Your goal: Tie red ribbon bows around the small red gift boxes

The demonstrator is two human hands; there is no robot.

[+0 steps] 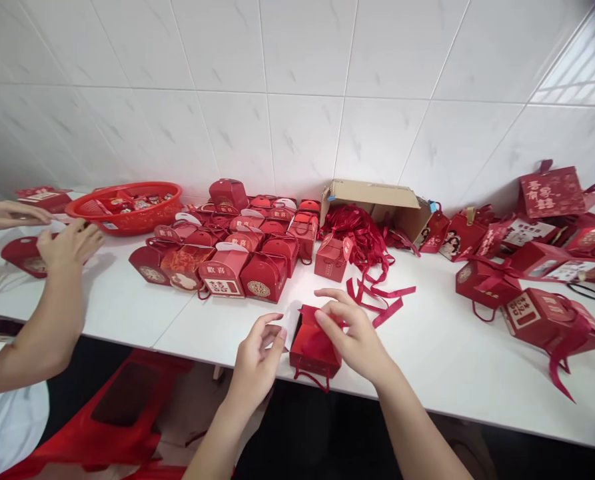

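While half-open, left hand (257,357) and right hand (353,333) lightly on red box (314,352)

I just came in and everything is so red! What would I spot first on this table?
Probably the crowd of little red gift boxes packed together at the middle back of the white table. Next, the cardboard box by the wall spilling red ribbons. Right in front, the person's left hand and right hand are at one red box at the table's near edge.
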